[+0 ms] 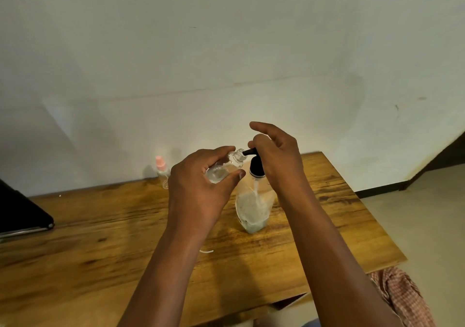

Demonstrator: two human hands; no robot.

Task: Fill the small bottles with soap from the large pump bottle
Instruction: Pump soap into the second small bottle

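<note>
One small bottle (224, 167) is in work now: clear, uncapped, tilted with its open neck touching the black spout of the large pump bottle (254, 200). The left hand (201, 183) carries it above the bench (100, 238), and its grip is closed around the body, thumb below and fingers above. How much soap is already inside I cannot tell; the glassy wall shows only reflections. The large pump bottle stands upright on the bench, holding pale soap in its lower part. The right hand (276, 160) lies over the pump head with fingers loosely bent, pressing and not clasping, so its grip is not closed on anything.

In my judgement the step is pumping soap into this bottle. The next move asks for steady pushes on the head while the neck stays exactly under the spout, otherwise soap may run outside.

Farther back, near the wall, a second small bottle (162, 173) with a pink cap stands on the bench.
</note>
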